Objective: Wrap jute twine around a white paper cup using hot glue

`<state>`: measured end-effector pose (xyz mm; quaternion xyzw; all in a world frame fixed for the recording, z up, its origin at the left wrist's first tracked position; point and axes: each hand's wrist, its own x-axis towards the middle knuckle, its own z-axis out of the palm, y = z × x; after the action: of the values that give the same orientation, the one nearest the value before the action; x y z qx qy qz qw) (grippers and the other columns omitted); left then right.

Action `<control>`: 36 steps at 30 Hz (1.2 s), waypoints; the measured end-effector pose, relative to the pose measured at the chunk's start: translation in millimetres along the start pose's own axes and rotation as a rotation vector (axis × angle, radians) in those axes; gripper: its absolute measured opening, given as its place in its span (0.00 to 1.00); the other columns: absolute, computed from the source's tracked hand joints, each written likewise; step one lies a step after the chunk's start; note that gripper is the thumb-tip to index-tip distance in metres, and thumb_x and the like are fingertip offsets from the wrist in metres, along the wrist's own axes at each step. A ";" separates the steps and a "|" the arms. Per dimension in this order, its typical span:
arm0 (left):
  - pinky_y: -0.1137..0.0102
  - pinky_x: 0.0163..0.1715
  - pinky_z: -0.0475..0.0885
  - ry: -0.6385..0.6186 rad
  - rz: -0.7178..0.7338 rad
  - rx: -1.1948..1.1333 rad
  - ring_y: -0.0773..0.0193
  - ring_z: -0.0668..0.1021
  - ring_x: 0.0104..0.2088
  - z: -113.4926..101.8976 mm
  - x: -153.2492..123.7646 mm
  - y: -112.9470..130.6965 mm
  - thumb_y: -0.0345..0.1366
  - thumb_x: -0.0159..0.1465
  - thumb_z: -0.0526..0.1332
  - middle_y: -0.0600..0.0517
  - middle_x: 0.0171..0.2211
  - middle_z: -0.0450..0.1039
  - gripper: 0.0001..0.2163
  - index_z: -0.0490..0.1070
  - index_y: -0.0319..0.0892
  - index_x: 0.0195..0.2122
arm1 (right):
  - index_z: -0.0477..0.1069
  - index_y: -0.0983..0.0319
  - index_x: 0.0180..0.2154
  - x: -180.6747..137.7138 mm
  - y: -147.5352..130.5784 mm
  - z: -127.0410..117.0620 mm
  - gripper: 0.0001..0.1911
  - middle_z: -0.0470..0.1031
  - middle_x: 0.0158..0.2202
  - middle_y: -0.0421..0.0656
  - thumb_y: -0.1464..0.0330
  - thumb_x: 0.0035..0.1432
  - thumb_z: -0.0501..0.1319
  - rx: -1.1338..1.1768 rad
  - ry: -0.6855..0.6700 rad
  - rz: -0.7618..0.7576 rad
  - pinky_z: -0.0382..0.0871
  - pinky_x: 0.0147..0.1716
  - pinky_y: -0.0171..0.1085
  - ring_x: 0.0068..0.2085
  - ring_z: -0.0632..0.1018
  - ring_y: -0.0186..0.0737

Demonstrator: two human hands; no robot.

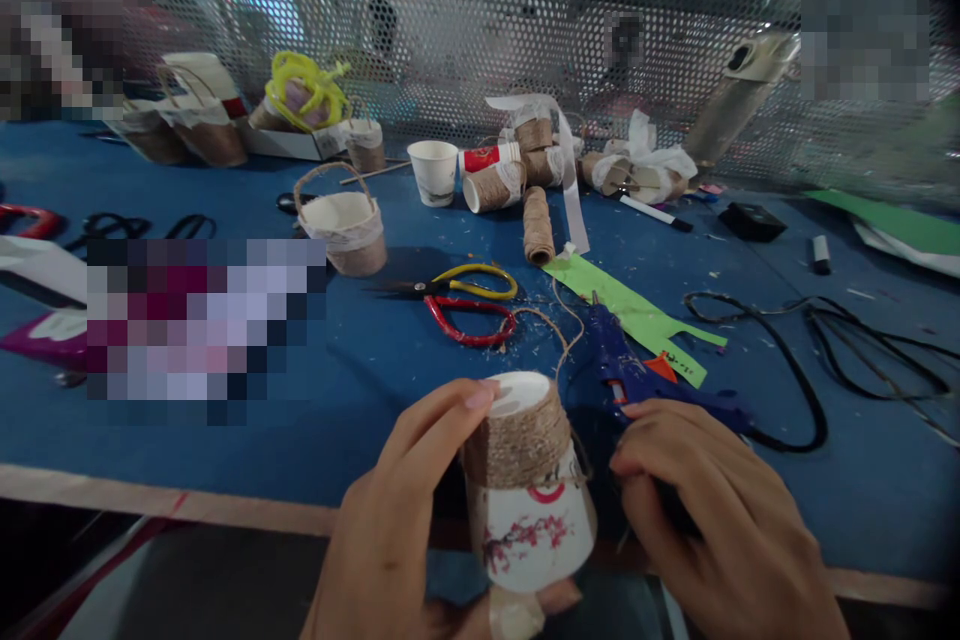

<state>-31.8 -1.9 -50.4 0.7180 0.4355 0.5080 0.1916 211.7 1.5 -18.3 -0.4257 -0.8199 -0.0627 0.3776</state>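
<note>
An upside-down paper cup (pixel 534 535) is in my left hand (pixel 397 510), fingers on its base and thumb under its rim. Brown twine (pixel 525 440) winds around the cup's upper half; a blossom print shows below. A loose strand sticks out at the cup's right side. My right hand (pixel 712 510) is just right of the cup with curled fingers; what they pinch, if anything, is hidden. Beyond its fingertips lies a blue glue gun (pixel 626 360), partly on a green paper strip (pixel 622 305). Scissors (pixel 469 305) with yellow and red handles lie beyond the cup.
A twine roll (pixel 538 225) and a small twine-wrapped basket (pixel 345 230) stand farther back. Behind them are a white paper cup (pixel 433 172), more wrapped cups and a perforated metal screen (pixel 480 40). A black cable (pixel 806 410) loops at right. Another person's blurred sleeve is at left.
</note>
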 end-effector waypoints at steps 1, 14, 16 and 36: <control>0.67 0.51 0.89 -0.028 0.040 0.018 0.47 0.86 0.63 -1.0 0.5 -0.9 0.58 0.70 0.72 0.45 0.68 0.78 0.37 0.66 0.54 0.76 | 0.70 0.56 0.43 -0.1 0.0 0.2 0.13 0.82 0.33 0.36 0.81 0.71 0.57 0.000 -0.004 0.001 0.82 0.44 0.41 0.37 0.87 0.40; 0.67 0.51 0.89 -0.034 0.034 0.021 0.47 0.86 0.63 -1.9 0.2 -1.9 0.57 0.68 0.73 0.46 0.68 0.78 0.38 0.66 0.54 0.76 | 0.71 0.57 0.43 0.1 -0.4 0.3 0.13 0.82 0.33 0.36 0.82 0.70 0.58 -0.012 0.004 -0.001 0.81 0.46 0.40 0.38 0.87 0.39; 0.67 0.54 0.88 -0.034 0.052 0.038 0.48 0.85 0.64 -3.6 1.5 -3.5 0.57 0.69 0.73 0.46 0.68 0.78 0.38 0.66 0.53 0.76 | 0.71 0.57 0.43 0.4 0.1 0.3 0.13 0.82 0.33 0.36 0.82 0.70 0.58 -0.011 0.005 0.000 0.82 0.45 0.41 0.37 0.88 0.40; 0.67 0.59 0.86 -0.048 0.096 0.057 0.50 0.85 0.65 -6.9 3.7 -7.6 0.56 0.71 0.72 0.46 0.68 0.78 0.37 0.65 0.50 0.76 | 0.71 0.58 0.43 -3.5 0.7 0.4 0.13 0.81 0.34 0.36 0.82 0.71 0.57 0.006 -0.002 -0.011 0.78 0.51 0.37 0.39 0.85 0.35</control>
<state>-40.8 4.2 -51.0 0.7553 0.4101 0.4865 0.1569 213.3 -0.2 -21.0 -0.4200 -0.8228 -0.0618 0.3779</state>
